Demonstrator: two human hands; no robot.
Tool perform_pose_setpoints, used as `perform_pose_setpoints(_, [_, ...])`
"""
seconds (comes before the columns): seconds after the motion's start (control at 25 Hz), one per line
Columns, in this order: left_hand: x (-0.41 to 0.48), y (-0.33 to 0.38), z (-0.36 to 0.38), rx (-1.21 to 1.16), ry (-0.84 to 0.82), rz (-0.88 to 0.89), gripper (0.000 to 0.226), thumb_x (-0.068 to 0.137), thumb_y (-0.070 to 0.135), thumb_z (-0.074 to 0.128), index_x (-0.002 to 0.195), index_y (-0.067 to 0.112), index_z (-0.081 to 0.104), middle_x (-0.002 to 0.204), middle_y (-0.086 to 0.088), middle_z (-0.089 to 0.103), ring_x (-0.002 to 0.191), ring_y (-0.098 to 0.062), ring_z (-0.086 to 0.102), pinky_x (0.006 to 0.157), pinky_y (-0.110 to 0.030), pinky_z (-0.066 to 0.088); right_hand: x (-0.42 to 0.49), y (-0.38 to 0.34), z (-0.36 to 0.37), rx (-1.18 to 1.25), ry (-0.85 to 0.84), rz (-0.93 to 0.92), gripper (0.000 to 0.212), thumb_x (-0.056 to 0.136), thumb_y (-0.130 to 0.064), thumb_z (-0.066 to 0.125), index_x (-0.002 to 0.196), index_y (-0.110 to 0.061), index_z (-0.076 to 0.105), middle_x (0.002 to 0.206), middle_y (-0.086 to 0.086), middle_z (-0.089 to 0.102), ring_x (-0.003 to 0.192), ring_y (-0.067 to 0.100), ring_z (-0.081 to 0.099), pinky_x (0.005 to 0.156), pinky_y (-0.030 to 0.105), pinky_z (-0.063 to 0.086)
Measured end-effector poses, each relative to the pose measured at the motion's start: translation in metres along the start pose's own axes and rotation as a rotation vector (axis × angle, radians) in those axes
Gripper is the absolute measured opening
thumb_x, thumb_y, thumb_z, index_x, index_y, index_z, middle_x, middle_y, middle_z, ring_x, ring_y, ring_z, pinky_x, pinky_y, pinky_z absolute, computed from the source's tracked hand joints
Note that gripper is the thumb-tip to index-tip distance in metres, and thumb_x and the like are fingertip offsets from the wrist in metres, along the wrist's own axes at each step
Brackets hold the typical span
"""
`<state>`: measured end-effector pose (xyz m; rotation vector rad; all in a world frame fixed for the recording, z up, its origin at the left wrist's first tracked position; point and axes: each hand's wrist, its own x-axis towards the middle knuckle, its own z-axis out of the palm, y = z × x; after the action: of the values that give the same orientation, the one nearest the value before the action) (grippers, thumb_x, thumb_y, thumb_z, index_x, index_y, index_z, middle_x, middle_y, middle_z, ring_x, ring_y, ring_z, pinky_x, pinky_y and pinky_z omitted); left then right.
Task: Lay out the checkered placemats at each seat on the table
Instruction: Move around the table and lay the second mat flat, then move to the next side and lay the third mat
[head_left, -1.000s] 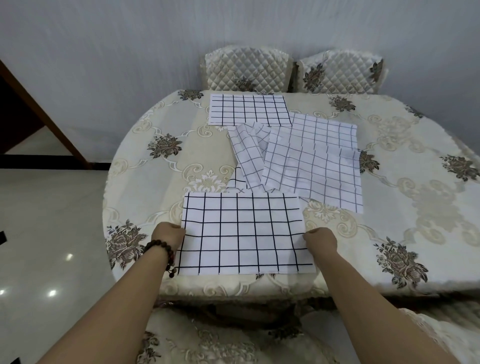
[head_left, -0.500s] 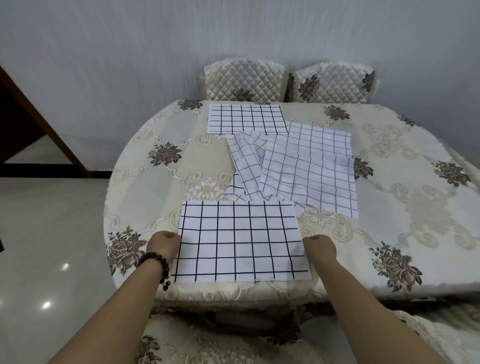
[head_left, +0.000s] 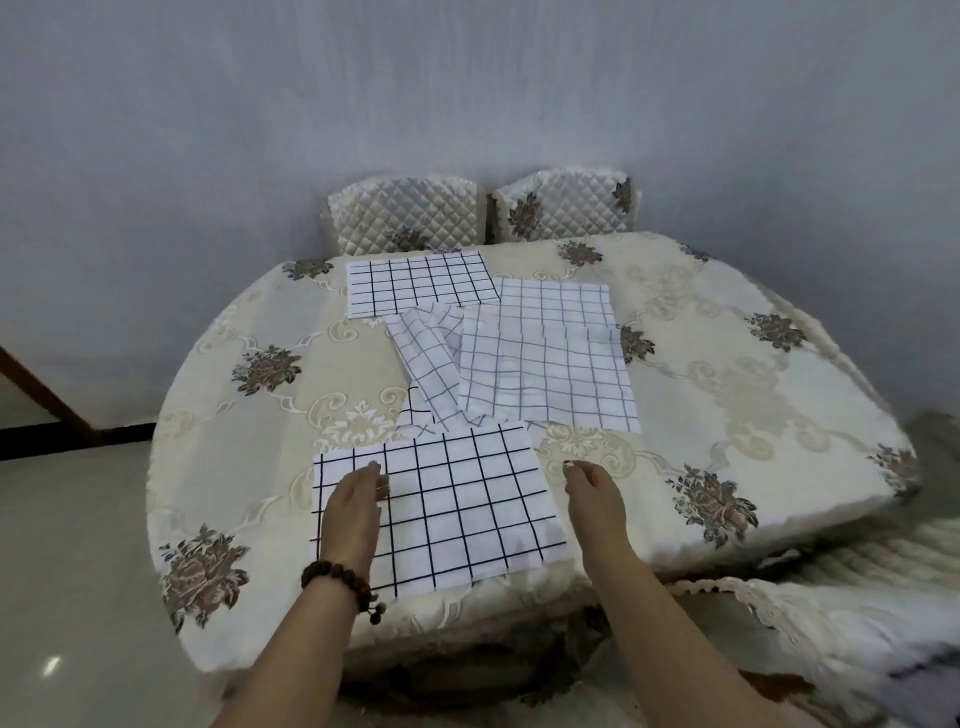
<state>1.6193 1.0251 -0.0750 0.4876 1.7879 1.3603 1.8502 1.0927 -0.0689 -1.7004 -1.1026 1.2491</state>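
Your left hand (head_left: 358, 501) lies flat on the left part of the near placemat (head_left: 457, 499), with the fingers straight and pressing the cloth down; it grips nothing. A bead bracelet (head_left: 337, 577) sits on that wrist. Your right hand (head_left: 592, 493) is just beside the right edge of the same placemat, above the patterned cloth of the surface (head_left: 727, 389). Its fingers are loosely bent and it holds nothing. I cannot tell if it touches the cloth.

I judge that you are finishing the seat nearest to you. The mat is down, but it sits a little turned against the near rim, and one corner reaches that rim. So the next move calls for a small correction: press lightly with both hands, turn the mat until it is square to the rim, and slide it inward a little.

Beyond the near placemat, in the middle of the surface, the loose placemats (head_left: 545, 374) lie overlapping, one of them folded. They are well within reach, and you should take one alone, without dragging the others.

The far placemat (head_left: 421, 283) already lies in front of the left of the two chairs (head_left: 405, 215). The seat before the right chair has no mat squared to it yet.
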Motion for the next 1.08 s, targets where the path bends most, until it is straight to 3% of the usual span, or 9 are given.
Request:
perform_pose_setpoints(0.12, [-0.023,0.012,0.038,-0.069,-0.151,0.016,0.025,0.095,0.034,0.045,0.103,0.019,0.063,0.112,-0.005,0.067,0.107,-0.019,0.061,0.099,-0.040,0.045,-0.015,-0.008,-0.027,0.130,0.096,-0.033,0.019,0.093,-0.027,0.049,0.109,-0.023,0.057,0.111,-0.001,0.060,0.106,0.020,0.057,0.095,0.042,0.047])
perform_pose_setpoints(0.36, [-0.075,0.041,0.122,-0.036,-0.464,0.111,0.026,0.094,0.032,0.046,0.103,0.016,0.064,0.107,-0.004,0.069,0.104,-0.014,0.062,0.095,-0.038,0.046,-0.044,-0.016,-0.145,0.310,0.495,-0.154,0.018,0.090,-0.023,0.049,0.105,-0.026,0.060,0.096,-0.004,0.063,0.089,0.017,0.058,0.080,0.034,0.046])
perform_pose_setpoints(0.56, [-0.139,0.039,0.208,0.010,-0.751,0.154,0.022,0.095,0.028,0.045,0.099,0.019,0.065,0.108,-0.007,0.068,0.106,-0.019,0.062,0.093,-0.039,0.047,-0.094,0.030,-0.259,0.454,0.877,-0.122,0.013,0.088,-0.022,0.052,0.090,-0.029,0.062,0.103,0.004,0.065,0.098,0.021,0.061,0.091,0.041,0.047])
perform_pose_setpoints(0.68, [-0.197,0.027,0.259,0.019,-0.924,0.150,0.023,0.094,0.029,0.048,0.097,0.016,0.067,0.104,-0.008,0.068,0.102,-0.022,0.063,0.087,-0.035,0.048,-0.141,0.067,-0.318,0.507,1.060,-0.057,0.015,0.090,-0.017,0.051,0.088,-0.030,0.059,0.104,0.007,0.064,0.098,0.024,0.059,0.088,0.040,0.047])
perform_pose_setpoints(0.84, [-0.268,0.005,0.312,0.069,-1.107,0.126,0.029,0.096,0.030,0.045,0.110,0.012,0.064,0.109,-0.008,0.068,0.103,-0.020,0.063,0.092,-0.037,0.048,-0.195,0.108,-0.376,0.533,1.217,-0.008,0.016,0.091,-0.019,0.049,0.090,-0.033,0.059,0.104,0.001,0.064,0.100,0.019,0.060,0.093,0.040,0.048])
perform_pose_setpoints(1.08, [-0.354,-0.036,0.381,0.118,-1.239,0.124,0.025,0.096,0.032,0.044,0.106,0.019,0.064,0.109,-0.004,0.067,0.106,-0.019,0.061,0.095,-0.035,0.046,-0.224,0.154,-0.455,0.598,1.299,0.031,0.016,0.093,-0.020,0.047,0.090,-0.029,0.059,0.098,-0.001,0.064,0.099,0.019,0.063,0.087,0.037,0.050])
